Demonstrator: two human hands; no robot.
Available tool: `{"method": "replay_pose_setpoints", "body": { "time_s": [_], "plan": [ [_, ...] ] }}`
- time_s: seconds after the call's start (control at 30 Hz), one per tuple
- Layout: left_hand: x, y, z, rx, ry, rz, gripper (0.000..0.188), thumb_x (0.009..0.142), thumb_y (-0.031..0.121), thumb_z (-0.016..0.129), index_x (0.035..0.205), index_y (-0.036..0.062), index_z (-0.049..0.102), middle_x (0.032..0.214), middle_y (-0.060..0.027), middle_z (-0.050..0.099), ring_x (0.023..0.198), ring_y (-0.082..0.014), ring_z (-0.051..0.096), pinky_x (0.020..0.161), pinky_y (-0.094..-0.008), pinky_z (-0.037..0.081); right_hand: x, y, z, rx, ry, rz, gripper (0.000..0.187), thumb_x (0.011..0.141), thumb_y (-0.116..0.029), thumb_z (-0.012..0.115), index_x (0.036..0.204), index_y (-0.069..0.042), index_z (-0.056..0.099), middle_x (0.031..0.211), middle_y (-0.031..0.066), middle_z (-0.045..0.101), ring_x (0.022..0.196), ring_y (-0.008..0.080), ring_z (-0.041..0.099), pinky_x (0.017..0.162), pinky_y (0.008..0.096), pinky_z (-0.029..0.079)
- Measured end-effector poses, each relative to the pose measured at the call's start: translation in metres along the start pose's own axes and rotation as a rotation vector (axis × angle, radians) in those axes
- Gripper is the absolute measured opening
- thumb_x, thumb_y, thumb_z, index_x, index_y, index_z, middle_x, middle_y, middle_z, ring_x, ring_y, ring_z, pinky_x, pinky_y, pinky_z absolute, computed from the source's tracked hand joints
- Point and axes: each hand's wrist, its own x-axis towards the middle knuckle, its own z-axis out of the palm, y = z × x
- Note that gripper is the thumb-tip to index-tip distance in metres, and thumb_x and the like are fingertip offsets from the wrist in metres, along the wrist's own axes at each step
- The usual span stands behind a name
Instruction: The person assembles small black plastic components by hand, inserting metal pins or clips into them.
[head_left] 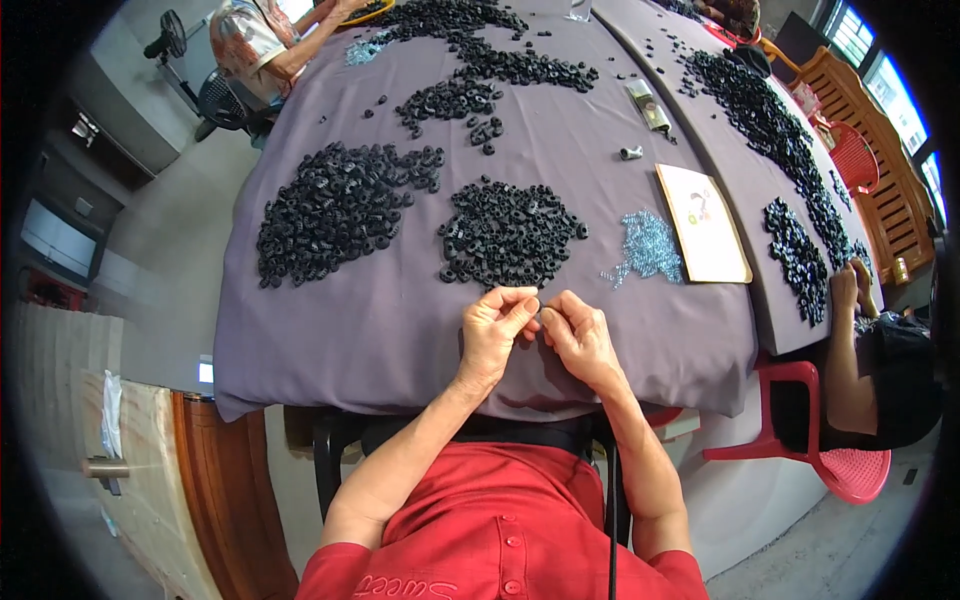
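My left hand (496,325) and my right hand (578,335) meet close together over the near edge of the cloth-covered table. Both are closed in a pinch around a small dark piece (541,308), mostly hidden by the fingertips; its kind I cannot make out. Just beyond the hands lies a heap of small black ring-like parts (510,232). To its left spreads a larger heap of black ribbed parts (335,210). On the right is a pile of small clear bluish pieces (648,245), perhaps springs, beside a pale board (703,225).
A tube (649,106) and a short metallic fitting (631,153) lie beyond the board. More black parts (530,70) cover the far table. Co-workers sit at right, one hand (846,288) by a black heap (797,250), and at far left (260,50). A red chair (770,400) stands at right.
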Motion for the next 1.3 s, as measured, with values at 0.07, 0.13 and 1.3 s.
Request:
{"method": "replay_pose_setpoints", "body": {
  "time_s": [0.07,0.13,1.3],
  "plan": [
    [-0.004,-0.003,0.004,0.044,0.022,0.065,0.018,0.084,0.009,0.061,0.101,0.0024,0.062,0.074,0.0001,0.060,0.059,-0.0059,0.053,0.054,-0.0189,0.044,-0.001,0.006,0.003,0.054,-0.016,0.004,0.013,0.084,-0.009,0.053,0.077,0.001,0.052,0.059,0.0105,0.059,0.051,0.0170,0.056,0.049,0.0288,0.044],
    [-0.006,-0.004,0.004,0.069,0.016,0.087,0.021,0.086,0.011,0.060,0.106,0.0028,0.062,0.075,0.0035,0.058,0.059,-0.0031,0.050,0.055,-0.0172,0.042,-0.003,0.001,0.005,0.047,-0.022,-0.041,0.011,0.085,-0.007,0.053,0.077,0.001,0.052,0.062,0.0095,0.061,0.053,0.0155,0.058,0.050,0.0277,0.045],
    [-0.002,0.018,-0.005,-0.243,-0.246,-0.248,0.032,0.085,0.010,0.060,0.115,0.0021,0.050,0.084,-0.0021,0.062,0.058,-0.0045,0.052,0.048,-0.0167,0.040,-0.004,0.003,0.009,0.130,0.008,-0.234,0.029,0.072,-0.001,0.067,0.100,0.000,0.059,0.098,0.0075,0.056,0.066,0.0097,0.053,0.057,0.0222,0.046]
  ]
}}
